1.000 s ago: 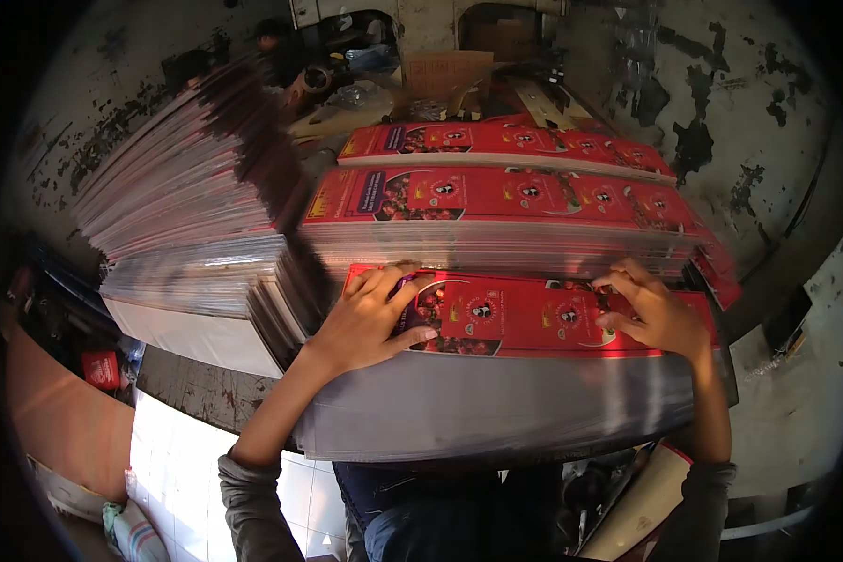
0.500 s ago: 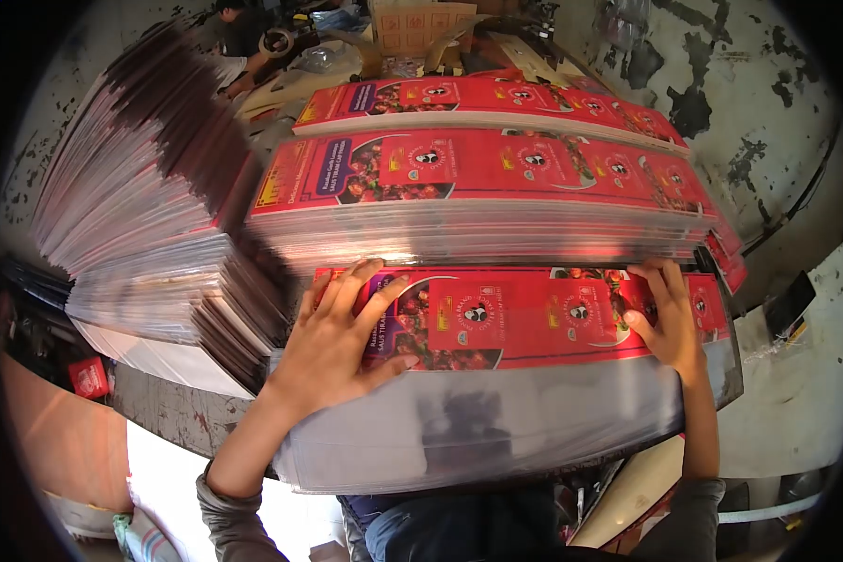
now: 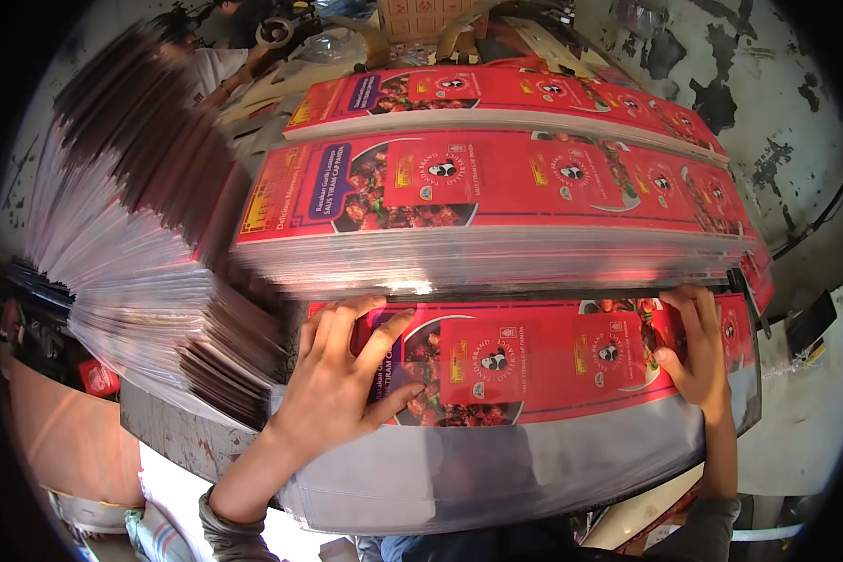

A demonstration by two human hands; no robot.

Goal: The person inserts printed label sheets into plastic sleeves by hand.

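Note:
A long red printed sheet with panda logos and food pictures lies in front of me, its near part a shiny grey-white band. My left hand rests on the sheet's left end with fingers spread, their tips at the far edge. At the right end lies my right hand, fingertips at the far edge and thumb apart on the print. Neither hand is gripping anything visibly. Just beyond is a thick stack of matching red printed sheets, with another red stack behind it.
Tall fanned piles of sheets lean at my left. The worn tabletop edge shows below them. A person is at the far left beside a tape roll. A cardboard box stands at the back, and a peeling wall at the right.
My view has shifted, so the sheet and stacks appear larger and the front sheet lower. Both hands stay at the same places on the sheet, fingers much as before.

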